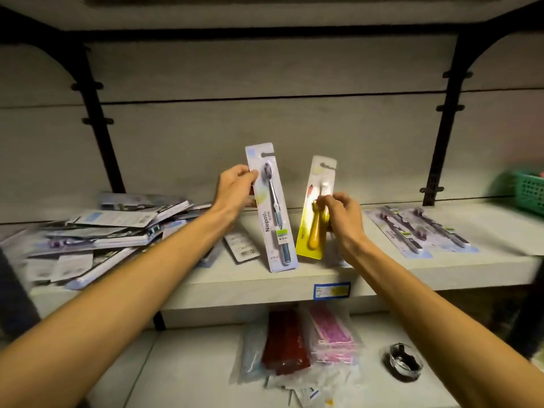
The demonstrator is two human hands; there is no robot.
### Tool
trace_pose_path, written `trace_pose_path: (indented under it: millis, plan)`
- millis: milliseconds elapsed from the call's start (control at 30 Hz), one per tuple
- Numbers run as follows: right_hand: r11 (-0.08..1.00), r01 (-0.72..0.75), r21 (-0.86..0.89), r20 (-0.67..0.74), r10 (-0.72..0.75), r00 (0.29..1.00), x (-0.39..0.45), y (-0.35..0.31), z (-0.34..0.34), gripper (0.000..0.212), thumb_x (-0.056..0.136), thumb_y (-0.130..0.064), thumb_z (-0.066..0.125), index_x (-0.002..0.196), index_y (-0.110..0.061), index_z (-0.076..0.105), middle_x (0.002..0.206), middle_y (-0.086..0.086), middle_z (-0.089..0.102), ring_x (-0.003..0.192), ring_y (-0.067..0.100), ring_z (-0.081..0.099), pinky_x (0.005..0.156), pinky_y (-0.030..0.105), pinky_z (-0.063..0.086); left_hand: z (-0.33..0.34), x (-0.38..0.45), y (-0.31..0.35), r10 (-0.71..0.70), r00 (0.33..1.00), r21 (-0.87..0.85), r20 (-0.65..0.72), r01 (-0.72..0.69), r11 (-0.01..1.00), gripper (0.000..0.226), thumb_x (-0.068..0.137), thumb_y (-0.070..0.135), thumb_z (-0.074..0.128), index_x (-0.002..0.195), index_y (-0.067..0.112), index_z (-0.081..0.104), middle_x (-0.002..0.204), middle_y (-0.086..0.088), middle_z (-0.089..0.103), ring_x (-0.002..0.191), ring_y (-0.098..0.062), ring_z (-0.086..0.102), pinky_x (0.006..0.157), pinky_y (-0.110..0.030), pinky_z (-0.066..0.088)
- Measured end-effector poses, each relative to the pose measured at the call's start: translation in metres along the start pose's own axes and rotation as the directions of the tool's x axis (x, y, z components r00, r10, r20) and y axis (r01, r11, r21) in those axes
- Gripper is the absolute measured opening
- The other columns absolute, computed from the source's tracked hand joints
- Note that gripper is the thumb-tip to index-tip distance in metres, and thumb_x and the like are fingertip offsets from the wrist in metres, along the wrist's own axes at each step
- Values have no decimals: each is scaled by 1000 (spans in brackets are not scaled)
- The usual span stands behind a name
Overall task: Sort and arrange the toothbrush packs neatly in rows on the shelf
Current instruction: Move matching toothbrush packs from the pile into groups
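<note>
**Above the middle shelf, one pack in each hand**

Over the front edge of the shelf (382, 278) we hold two toothbrush packs up off the board. Our left hand (232, 189) pinches the upper left edge of the blue-grey pack (272, 210), thumb on its face; this long flat card stands nearly upright, hang hole at top, brush head up, handle down, its top leaning slightly left. Our right hand (341, 213) curls its fingers round the middle of the yellow pack (316, 210), shorter, with a stubby orange handle under a glossy blister; it tips its top to the right, so the two packs spread apart upward.

Beneath them the pale board lies bare between two groups. To the left a loose heap of packs (103, 231) sprawls at all angles, some reaching the shelf's front edge. To the right a row of purple packs (418, 231) lies flat, side by side, long axes running front to back. A green basket (530, 192) sits at the far right. Black brackets (97, 128) rise at both sides against the back panel.
</note>
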State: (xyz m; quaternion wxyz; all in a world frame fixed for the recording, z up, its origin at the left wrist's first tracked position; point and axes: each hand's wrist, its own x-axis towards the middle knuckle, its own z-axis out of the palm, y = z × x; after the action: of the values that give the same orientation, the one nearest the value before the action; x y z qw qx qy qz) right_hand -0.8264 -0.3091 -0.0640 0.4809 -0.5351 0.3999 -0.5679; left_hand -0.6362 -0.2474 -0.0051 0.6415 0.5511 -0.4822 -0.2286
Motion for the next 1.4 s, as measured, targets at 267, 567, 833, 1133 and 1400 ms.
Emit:
trace_pose_path:
  millis: [267,567,833,1133,1400]
  plan:
    - [981,144,132,27,-149,988,-51,-21,65,14,95,-17,54,105,-16,64,85,-7,64,70,1,59,58,17,49,-97,-60,10,75,991,-105,-115,-87,991,11,101,17,53,94,13,61,80,-3,72,71,-15,71,57,-35,60]
    - [932,280,229,107,-310,945,-172,-45,206,15,92,-3,54,102,-8,63,73,-6,60,60,0,52,59,15,45,-262,-137,32,421,875,209,-239,-376,902,11,104,23,50,94,23,55,85,-25,68,69,-46,60,64,-62,49]
    - [922,331,202,300,-380,875,-284,-38,334,22,84,-21,62,105,-13,62,75,-18,71,67,-1,64,60,15,53,-423,-185,2,365,876,333,-317,-258,907,15,104,28,50,99,15,56,81,-24,67,69,-49,57,58,-55,46]
    - [993,107,56,559,-120,820,-329,-7,445,26,93,-18,67,118,-12,61,91,3,73,76,7,71,65,21,54,-554,-177,-50,-200,814,-75,-546,190,979,18,98,16,58,81,10,61,90,-17,66,80,-25,58,72,-32,45]
    - [999,29,14,581,-32,813,-314,15,547,24,92,-6,67,113,-10,58,75,-4,71,56,-2,66,47,12,46,-652,-141,-89,-518,667,-329,-536,401,855,35,94,24,63,119,0,60,101,-24,68,66,-30,63,59,-34,54]
